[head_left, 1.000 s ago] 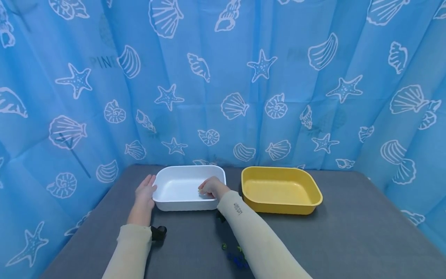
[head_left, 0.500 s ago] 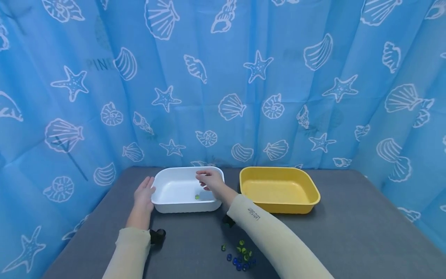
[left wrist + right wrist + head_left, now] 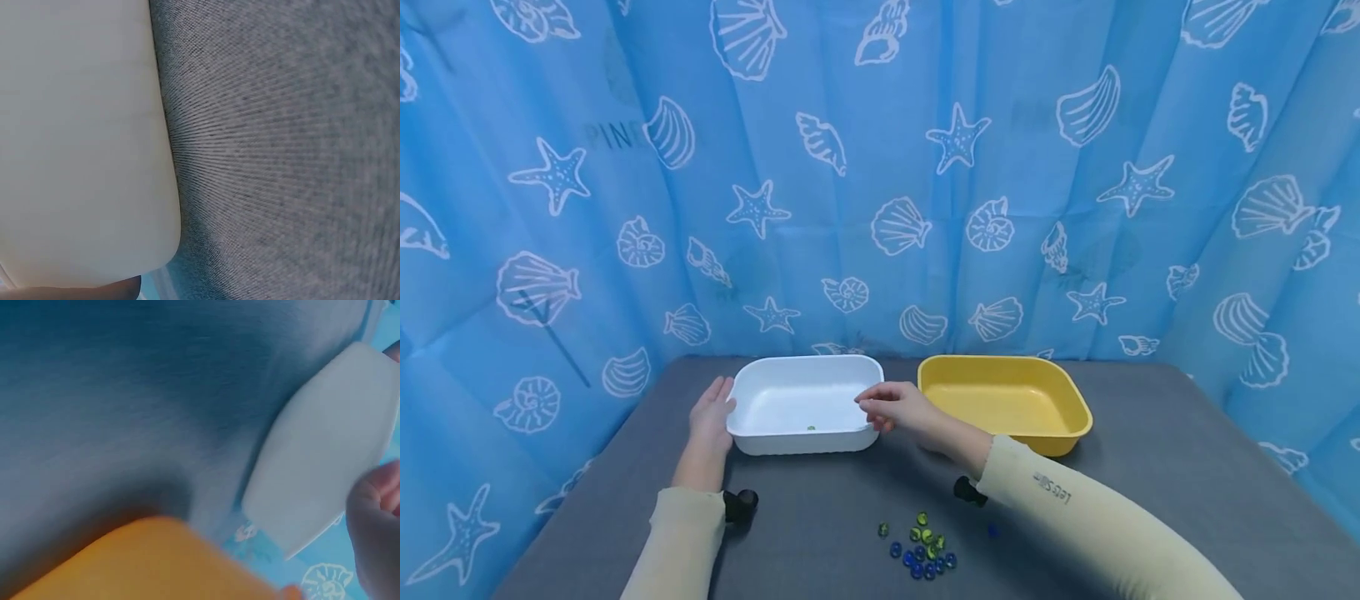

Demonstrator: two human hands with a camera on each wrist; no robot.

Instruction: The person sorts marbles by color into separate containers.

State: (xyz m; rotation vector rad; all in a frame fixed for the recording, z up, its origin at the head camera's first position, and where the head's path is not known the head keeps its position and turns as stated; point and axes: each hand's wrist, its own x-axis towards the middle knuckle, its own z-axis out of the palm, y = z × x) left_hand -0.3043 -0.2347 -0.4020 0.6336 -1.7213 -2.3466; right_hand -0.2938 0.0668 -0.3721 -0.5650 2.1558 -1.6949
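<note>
My left hand (image 3: 709, 423) lies along the left side of the white tray (image 3: 797, 444), its fingers stretched out against the wall. Part of a finger (image 3: 94, 292) shows by that tray in the left wrist view. Over the tray's right front corner hovers my right hand (image 3: 898, 407), fingers loosely bent, no object visible in it. A yellow-green marble (image 3: 811, 428) sits inside the tray by its front wall, mostly hidden. Nearer to me, several yellow-green marbles (image 3: 927, 535) and several blue marbles (image 3: 917, 571) lie in a loose cluster on the grey table.
A yellow tray (image 3: 1000, 447) stands right of the white one, behind my right forearm. One blue marble (image 3: 992, 530) lies apart, near the right sleeve (image 3: 1075, 500). A blue shell-patterned curtain (image 3: 880, 167) hangs behind the table (image 3: 805, 533).
The right hand has let a yellow-green marble go in the white tray, lifted and moved right toward its corner. That marble has rolled slightly left. The left hand stays put.
</note>
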